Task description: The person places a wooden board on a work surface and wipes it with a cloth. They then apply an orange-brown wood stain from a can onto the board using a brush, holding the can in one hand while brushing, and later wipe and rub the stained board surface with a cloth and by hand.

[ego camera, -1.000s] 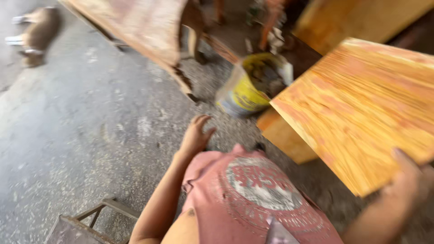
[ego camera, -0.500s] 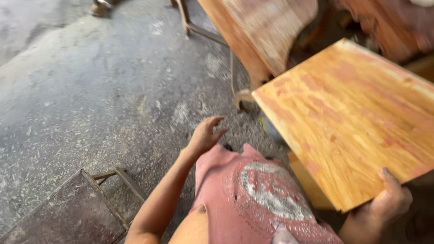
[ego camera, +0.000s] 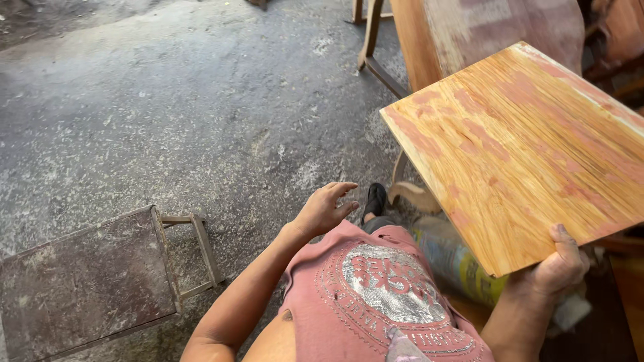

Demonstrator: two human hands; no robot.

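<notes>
Right hand [ego camera: 557,268] at lower right gripping the near corner of an orange-grained wooden board [ego camera: 530,147] tilted across the right of the frame, left hand [ego camera: 322,209] at centre empty, fingers loosely spread above the dusty concrete floor [ego camera: 168,114], 1 small metal stool [ego camera: 87,275] at lower left

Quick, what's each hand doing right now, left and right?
Left hand: open, fingers spread, holding nothing, in the air above the red shirt.
Right hand: closed on the near edge of the wooden board.
</notes>
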